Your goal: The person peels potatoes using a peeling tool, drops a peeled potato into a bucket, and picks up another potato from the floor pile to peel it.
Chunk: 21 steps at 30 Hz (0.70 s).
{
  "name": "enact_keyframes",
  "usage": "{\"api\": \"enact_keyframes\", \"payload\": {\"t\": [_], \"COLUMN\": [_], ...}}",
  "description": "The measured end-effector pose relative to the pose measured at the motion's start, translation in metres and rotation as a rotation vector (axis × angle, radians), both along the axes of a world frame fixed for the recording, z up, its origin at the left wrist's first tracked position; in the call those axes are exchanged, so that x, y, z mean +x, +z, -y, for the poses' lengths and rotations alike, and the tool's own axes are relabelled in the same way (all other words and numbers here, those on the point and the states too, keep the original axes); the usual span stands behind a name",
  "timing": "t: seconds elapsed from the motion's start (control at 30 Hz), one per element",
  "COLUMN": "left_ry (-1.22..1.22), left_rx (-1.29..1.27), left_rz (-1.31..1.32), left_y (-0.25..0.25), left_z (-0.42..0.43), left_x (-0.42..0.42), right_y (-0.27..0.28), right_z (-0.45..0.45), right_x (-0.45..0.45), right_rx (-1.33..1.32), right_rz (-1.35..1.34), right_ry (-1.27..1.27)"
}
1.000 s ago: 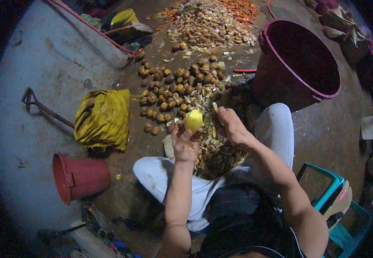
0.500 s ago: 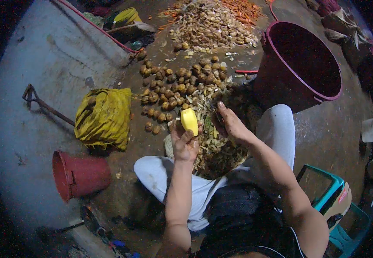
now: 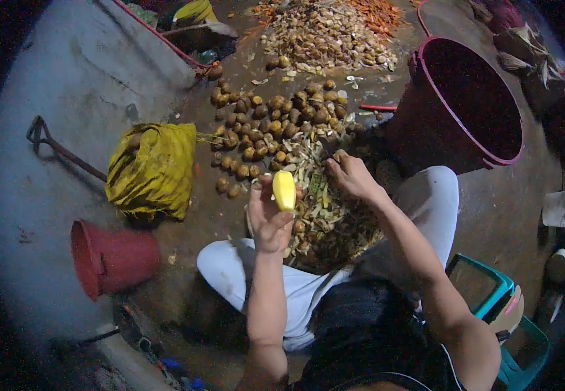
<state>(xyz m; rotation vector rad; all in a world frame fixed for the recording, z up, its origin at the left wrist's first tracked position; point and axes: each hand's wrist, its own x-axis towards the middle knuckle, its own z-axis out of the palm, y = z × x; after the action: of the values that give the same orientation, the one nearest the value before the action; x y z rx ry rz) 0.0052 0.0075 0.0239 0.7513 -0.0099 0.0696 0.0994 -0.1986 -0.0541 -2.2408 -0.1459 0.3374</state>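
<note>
My left hand (image 3: 269,225) is closed around a peeled yellow potato (image 3: 283,190), holding it upright above the peelings. To the right of it, my right hand (image 3: 355,177) has its fingers curled; what sits in them is too dark to name. Beneath both hands a heap of peelings (image 3: 325,225) lies between my legs. Just beyond, many unpeeled brown potatoes (image 3: 256,133) are spread over the floor.
A large dark-red tub (image 3: 406,124) stands at the right. On the left are a yellow sack (image 3: 155,173), a long handle (image 3: 67,151) and a red bucket (image 3: 119,257). Piles of pale peelings (image 3: 328,32) and orange peelings (image 3: 377,16) lie at the back. A teal stool (image 3: 494,303) is behind right.
My right hand has turned and its fingers have curled in more. The potato stays in my left hand, tilted slightly differently. The whole view has shifted a little.
</note>
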Motion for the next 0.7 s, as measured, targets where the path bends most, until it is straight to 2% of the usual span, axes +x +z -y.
{"api": "enact_keyframes", "payload": {"t": [0.07, 0.13, 0.2, 0.23, 0.27, 0.3, 0.33, 0.37, 0.4, 0.43, 0.47, 0.53, 0.57, 0.63, 0.7], "left_ry": [0.070, 0.072, 0.088, 0.097, 0.125, 0.151, 0.194, 0.288, 0.287, 0.275, 0.269, 0.313, 0.363, 0.218, 0.263], "left_rx": [-0.014, 0.071, 0.168, 0.216, 0.165, 0.111, -0.005, 0.100, 0.111, 0.118, 0.171, 0.302, 0.381, 0.315, 0.253], "left_rz": [0.036, 0.038, 0.038, 0.038, 0.013, -0.012, -0.063, -0.081, -0.115, -0.141, -0.136, -0.176, -0.219, -0.092, -0.089], "left_y": [-0.008, -0.017, -0.015, -0.015, -0.018, -0.019, -0.005, -0.014, -0.017, -0.016, -0.008, -0.003, -0.007, -0.021, -0.020], "left_z": [-0.007, -0.024, -0.032, -0.036, -0.040, -0.042, -0.037, -0.038, -0.042, -0.042, -0.037, -0.033, -0.032, -0.042, -0.035], "left_x": [-0.001, -0.001, -0.002, -0.003, -0.004, -0.003, 0.000, 0.000, 0.000, 0.002, 0.004, 0.011, 0.013, 0.015, 0.025], "right_y": [-0.054, -0.144, -0.191, -0.204, -0.216, -0.245, -0.223, -0.220, -0.185, -0.268, -0.256, -0.221, -0.226, -0.260, -0.260], "right_z": [0.000, 0.010, 0.007, 0.003, -0.001, -0.011, -0.022, -0.029, -0.040, -0.046, -0.055, -0.071, -0.075, -0.077, -0.072], "right_x": [0.014, 0.032, 0.039, 0.039, 0.039, 0.033, 0.027, 0.031, 0.028, 0.028, 0.023, 0.033, 0.032, 0.026, 0.023], "right_rx": [-0.163, -0.188, -0.209, -0.311, -0.413, -0.487, -0.348, -0.464, -0.385, -0.364, -0.407, -0.483, -0.500, -0.513, -0.469], "right_rz": [0.276, 0.263, 0.251, 0.116, -0.024, 0.000, -0.246, -0.360, -0.330, -0.140, -0.123, -0.355, -0.309, -0.219, -0.213], "right_ry": [0.128, 0.208, 0.281, 0.325, 0.360, 0.269, 0.079, 0.213, 0.261, 0.102, 0.070, 0.037, -0.011, -0.041, 0.010]}}
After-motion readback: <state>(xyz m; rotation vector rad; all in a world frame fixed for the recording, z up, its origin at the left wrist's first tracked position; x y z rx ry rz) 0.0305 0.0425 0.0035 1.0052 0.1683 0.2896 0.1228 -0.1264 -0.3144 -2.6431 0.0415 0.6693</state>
